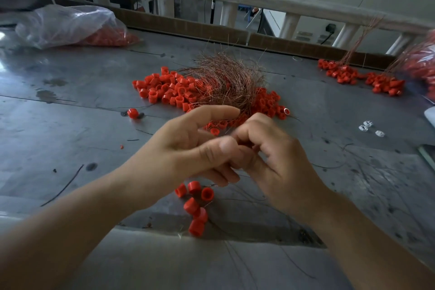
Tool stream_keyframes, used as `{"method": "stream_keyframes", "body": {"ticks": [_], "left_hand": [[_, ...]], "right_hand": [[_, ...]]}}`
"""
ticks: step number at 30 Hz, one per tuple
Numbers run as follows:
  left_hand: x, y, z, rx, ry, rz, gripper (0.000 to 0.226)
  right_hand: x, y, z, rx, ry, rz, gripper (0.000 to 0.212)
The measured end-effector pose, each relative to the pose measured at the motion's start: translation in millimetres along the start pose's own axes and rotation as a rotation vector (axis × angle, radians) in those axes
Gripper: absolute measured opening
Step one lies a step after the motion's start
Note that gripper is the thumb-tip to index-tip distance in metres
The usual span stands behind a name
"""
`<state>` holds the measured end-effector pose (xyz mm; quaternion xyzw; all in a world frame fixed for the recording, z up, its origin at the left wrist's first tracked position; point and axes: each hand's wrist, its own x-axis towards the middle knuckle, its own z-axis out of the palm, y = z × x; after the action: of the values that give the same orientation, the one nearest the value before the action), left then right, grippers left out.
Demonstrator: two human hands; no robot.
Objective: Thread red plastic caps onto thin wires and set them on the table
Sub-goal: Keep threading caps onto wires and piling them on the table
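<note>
— What takes up the most room?

— The grey metal table (70,73). At its far left lies a clear plastic bag (61,23) holding red caps. Mid-table, a bundle of copper wires (226,77) rests on a loose pile of red caps (164,88). Far right lie threaded bunches (348,75), wires pointing up and away.

— And the hands?

— They meet over the near edge. The left hand (186,148) has its forefinger straight and its lower fingers curled on a thin wire (211,186). The right hand (280,155) is curled tight against the left thumb; what it holds, I cannot tell.

— Where does the wire go?

— Down to six strung caps (195,207) just below the hands. A single cap (132,113) sits apart, left of the pile.
</note>
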<state>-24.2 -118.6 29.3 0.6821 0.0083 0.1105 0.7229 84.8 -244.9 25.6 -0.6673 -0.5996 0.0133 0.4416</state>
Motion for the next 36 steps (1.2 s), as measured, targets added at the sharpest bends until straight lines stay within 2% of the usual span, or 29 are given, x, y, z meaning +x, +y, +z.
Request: {"method": "stream_keyframes", "body": {"ticks": [3,5,11,19,22,26,31,34,36], "left_hand": [[-1,0,3,0.101,-0.006,-0.001,0.055],[-1,-1,5,0.084,-0.023,0.0,0.057],[-4,-2,6,0.04,-0.041,0.038,0.064],[0,2,-3,0.022,0.048,-0.083,0.06],[3,2,-7,-0.054,0.098,-0.054,0.051],[7,3,-16,-0.185,0.114,-0.01,0.028],[6,4,-21,-0.137,0.091,0.031,0.035],[6,4,-22,-0.067,0.145,-0.015,0.029],[7,4,-21,0.015,0.237,-0.039,0.023]], "right_hand": [[-3,0,4,-0.1,-0.042,-0.026,0.031],[-4,-1,6,-0.124,-0.043,-0.043,0.024],[-4,-4,8,-0.144,-0.011,-0.066,0.025],[-1,0,3,0.005,0.008,-0.008,0.019],[0,2,-3,0.121,0.018,0.138,0.036],[3,4,-9,0.048,0.041,0.099,0.013],[2,6,-10,-0.073,0.003,0.127,0.006],[1,6,-10,-0.108,-0.079,0.164,0.005],[1,6,-10,-0.147,-0.128,0.162,0.003]]}}
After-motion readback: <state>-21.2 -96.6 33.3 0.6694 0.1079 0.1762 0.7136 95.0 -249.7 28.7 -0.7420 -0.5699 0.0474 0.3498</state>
